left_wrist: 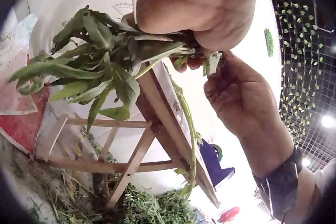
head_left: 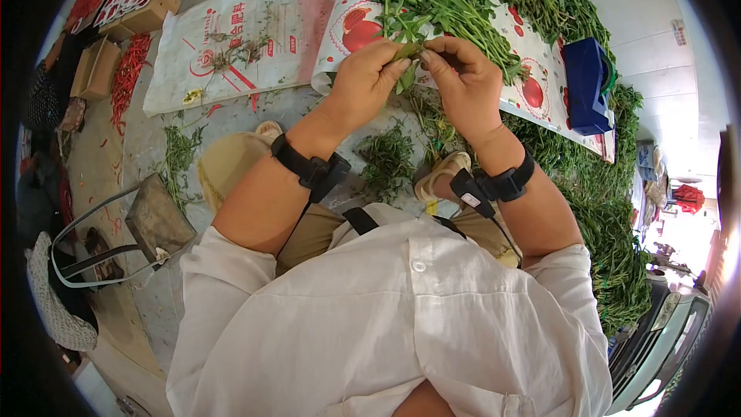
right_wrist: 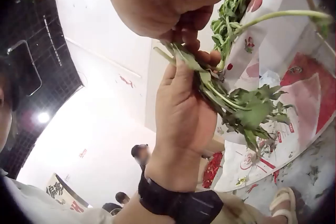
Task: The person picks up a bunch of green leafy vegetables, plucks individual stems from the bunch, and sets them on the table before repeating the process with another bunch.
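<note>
A small bunch of leafy green stems (left_wrist: 100, 77) is gripped in my left hand (head_left: 363, 85), its leaves hanging out past the palm. My right hand (head_left: 468, 85) meets the left above the edge of the patterned tablecloth (head_left: 340, 46), with thumb and forefinger pinching at the stem end of the bunch. In the right wrist view the bunch (right_wrist: 247, 108) lies across the left palm, and the right fingertips bend down over its stems. A larger heap of the same greens (head_left: 440, 0) lies on the table just beyond both hands.
A blue tape dispenser (head_left: 584, 85) stands at the table's right edge. More greens (head_left: 602, 232) are piled along the floor on the right, with loose trimmings (head_left: 386, 158) between my feet. Left are a white sack (head_left: 231, 54), red chillies (head_left: 131, 69) and a small folding stool (head_left: 158, 220).
</note>
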The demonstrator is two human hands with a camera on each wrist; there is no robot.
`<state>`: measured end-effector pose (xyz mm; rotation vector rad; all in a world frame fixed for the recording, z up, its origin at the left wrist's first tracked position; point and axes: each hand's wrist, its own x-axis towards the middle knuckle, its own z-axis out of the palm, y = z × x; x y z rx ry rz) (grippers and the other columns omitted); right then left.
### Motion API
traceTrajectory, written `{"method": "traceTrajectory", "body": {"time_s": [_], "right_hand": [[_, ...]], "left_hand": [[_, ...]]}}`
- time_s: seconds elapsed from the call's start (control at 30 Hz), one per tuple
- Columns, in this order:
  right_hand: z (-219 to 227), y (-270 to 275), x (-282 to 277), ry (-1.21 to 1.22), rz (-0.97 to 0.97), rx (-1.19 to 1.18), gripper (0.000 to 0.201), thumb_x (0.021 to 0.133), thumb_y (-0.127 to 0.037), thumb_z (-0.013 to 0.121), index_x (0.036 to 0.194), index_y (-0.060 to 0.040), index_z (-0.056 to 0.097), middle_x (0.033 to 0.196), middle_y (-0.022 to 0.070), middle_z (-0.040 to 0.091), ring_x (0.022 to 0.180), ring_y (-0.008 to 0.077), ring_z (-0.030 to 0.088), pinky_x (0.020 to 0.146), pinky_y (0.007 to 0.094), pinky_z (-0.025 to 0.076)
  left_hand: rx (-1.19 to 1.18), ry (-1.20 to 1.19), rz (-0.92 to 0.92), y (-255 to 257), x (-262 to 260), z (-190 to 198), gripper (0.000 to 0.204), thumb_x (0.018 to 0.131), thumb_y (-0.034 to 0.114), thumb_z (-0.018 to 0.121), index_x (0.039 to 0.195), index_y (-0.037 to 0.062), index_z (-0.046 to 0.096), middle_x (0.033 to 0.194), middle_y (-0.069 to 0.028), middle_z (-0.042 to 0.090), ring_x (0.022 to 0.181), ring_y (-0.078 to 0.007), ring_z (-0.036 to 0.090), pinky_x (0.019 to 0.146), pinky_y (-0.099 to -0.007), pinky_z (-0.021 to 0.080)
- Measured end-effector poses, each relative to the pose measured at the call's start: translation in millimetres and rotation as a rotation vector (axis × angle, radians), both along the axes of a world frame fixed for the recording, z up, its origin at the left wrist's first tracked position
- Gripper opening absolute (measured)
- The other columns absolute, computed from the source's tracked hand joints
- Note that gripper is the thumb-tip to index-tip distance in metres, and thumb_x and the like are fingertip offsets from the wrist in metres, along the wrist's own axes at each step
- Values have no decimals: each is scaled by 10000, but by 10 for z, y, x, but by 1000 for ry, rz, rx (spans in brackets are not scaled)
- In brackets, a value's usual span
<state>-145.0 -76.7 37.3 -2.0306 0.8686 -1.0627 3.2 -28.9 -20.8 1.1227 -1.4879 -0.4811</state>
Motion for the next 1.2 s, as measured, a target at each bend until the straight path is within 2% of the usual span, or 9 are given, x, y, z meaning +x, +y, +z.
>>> {"method": "traceTrajectory", "body": {"time_s": [0.27,0.37,0.47,0.7,0.83,0.93,1.07,1.1,1.2], "right_hand": [[-18,-29,-29,-163,16,210,163,771,-83,652,893,-3,579,768,67,621,675,114,583,611,243,465],[-74,-17,-216,160,-50,-154,208,724,-88,677,899,-22,584,793,75,597,714,184,578,650,290,465],[-160,-27,-381,469,33,-556,262,669,-90,694,903,-36,591,844,87,567,780,268,541,703,349,453],[-279,-17,-446,454,46,-577,273,654,17,607,920,-44,605,905,100,552,813,300,526,712,366,453],[-290,-109,-451,462,46,-555,272,659,32,581,918,-47,610,881,107,554,786,303,555,674,373,471],[-245,-183,-412,463,40,-473,278,662,26,564,923,-55,616,874,115,562,763,307,573,659,376,478],[-222,-335,-351,495,-37,-345,263,667,-14,564,917,-66,629,882,118,574,748,304,581,669,368,481],[-225,-397,-351,500,-55,-327,260,668,-26,567,916,-69,632,886,117,577,745,302,583,673,366,481],[-180,-516,-347,525,-106,-283,252,669,-47,572,911,-75,639,876,110,576,740,297,581,676,365,481]], "left_hand": [[122,122,36,0,29,6,242,918,166,480,1089,9,548,801,-28,543,707,-122,480,658,-258,415],[151,147,36,-27,74,-29,259,927,177,467,1117,19,544,806,-9,548,722,-93,478,662,-247,417],[124,142,51,-29,73,-35,275,933,182,456,1141,20,531,812,1,558,736,-82,489,668,-241,422],[150,415,90,72,124,124,294,948,191,418,1177,26,501,806,9,564,661,-66,475,595,-209,404],[88,432,174,114,369,196,249,946,228,422,1030,31,549,758,11,555,602,-56,441,550,-200,376],[72,361,294,133,515,215,248,938,241,444,1063,59,556,689,4,558,584,-55,482,521,-219,406],[99,63,668,173,788,242,253,922,271,455,967,41,551,691,-77,581,598,-180,530,582,-328,429],[127,96,725,179,873,277,256,914,270,454,930,33,549,715,-118,595,622,-256,554,618,-369,433],[-80,-68,943,219,1112,319,241,913,256,454,924,36,551,717,-126,597,646,-278,575,611,-373,435]]}}
